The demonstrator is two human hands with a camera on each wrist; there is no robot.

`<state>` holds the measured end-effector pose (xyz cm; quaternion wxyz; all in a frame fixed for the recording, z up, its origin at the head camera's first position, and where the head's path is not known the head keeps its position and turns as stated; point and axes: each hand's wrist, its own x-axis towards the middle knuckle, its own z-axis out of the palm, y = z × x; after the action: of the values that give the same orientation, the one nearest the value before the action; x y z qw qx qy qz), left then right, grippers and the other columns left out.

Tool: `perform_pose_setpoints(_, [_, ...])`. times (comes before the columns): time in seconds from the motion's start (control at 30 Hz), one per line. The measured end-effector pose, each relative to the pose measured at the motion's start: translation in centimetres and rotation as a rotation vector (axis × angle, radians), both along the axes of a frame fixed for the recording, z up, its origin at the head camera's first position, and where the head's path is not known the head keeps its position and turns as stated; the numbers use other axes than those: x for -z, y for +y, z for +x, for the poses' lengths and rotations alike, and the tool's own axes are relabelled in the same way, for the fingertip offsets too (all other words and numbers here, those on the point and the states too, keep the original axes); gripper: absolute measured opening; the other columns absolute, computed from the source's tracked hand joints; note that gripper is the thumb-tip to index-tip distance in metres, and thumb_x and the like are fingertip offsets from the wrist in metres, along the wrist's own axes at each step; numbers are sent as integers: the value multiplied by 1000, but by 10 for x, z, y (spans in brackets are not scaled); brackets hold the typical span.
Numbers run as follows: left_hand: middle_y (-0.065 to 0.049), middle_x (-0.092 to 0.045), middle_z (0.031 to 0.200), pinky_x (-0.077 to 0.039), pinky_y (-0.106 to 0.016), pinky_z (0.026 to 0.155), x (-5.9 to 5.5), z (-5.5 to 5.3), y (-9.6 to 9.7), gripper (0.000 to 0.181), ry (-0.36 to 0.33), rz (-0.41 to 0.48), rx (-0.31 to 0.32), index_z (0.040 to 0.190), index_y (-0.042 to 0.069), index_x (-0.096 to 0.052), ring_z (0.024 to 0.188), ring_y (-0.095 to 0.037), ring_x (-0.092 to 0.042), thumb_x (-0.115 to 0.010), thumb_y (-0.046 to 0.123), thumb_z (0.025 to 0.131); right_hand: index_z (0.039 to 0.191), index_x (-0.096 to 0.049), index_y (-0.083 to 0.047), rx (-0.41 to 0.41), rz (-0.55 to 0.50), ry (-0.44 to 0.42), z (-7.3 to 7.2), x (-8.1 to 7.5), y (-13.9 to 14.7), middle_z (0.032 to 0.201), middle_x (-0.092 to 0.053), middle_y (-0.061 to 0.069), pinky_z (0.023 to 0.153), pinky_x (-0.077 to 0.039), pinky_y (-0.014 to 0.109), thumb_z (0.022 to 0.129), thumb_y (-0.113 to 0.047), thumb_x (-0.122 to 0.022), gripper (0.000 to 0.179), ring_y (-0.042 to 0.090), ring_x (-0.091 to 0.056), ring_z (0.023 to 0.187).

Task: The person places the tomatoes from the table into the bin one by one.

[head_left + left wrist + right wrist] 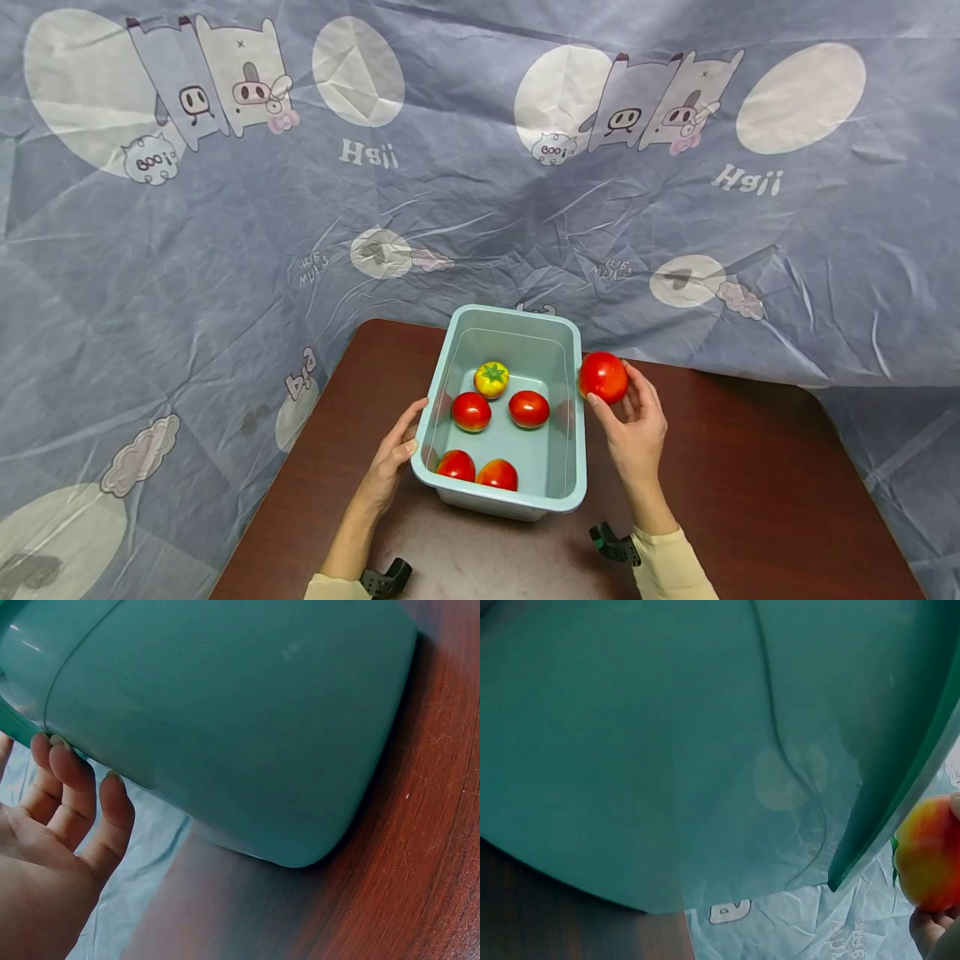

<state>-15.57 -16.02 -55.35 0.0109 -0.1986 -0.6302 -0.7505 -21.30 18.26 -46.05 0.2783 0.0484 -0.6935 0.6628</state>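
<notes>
My right hand (637, 429) pinches a red tomato (603, 377) between thumb and fingers, level with the right rim of a pale blue-green plastic bin (573, 467). In the right wrist view this tomato (924, 859) shows its yellow-orange side and a bit of green leaf. My left hand (390, 462) holds the bin's left rim, bent fingertips (64, 754) against the outer wall just under it. Inside the bin lie several tomatoes: a yellow one (491, 379) with its green top upward, a red one (471, 412), another red one (528, 409), and others partly hidden by the near wall.
The bin stands on a dark brown wooden table (720, 467). A grey-blue printed cloth (480, 208) hangs behind the table and along its sides. Black wrist mounts (615, 546) sit near both cream sleeves.
</notes>
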Motion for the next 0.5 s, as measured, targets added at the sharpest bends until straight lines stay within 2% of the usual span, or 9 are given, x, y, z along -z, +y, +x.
perform_pose_setpoints(0.17, [-5,-53,136,-44,-34,98,0,0,0,62,-6,-15,-7,153,8,-25,119,-15,-55,-38,18,94,133,-56,1,-41,-52,-17,-4,10,-1,133,-54,16,93,-45,13,72,10,-78,66,4,-61,113])
perform_pose_setpoints(0.33, [-5,-53,137,-44,-34,98,-1,1,1,62,-26,-21,-12,153,10,-26,120,-15,-55,-39,20,94,134,-55,1,-109,-48,1,-2,13,-5,135,-52,22,94,-45,14,74,10,-76,64,7,-60,117])
perform_pose_setpoints(0.5, [-4,-53,137,-44,-34,98,-1,1,1,61,-39,-30,-21,153,13,-27,119,-14,-55,-40,22,94,134,-50,9,-195,-73,64,1,11,-6,135,-54,17,98,-46,22,76,14,-71,62,23,-58,125])
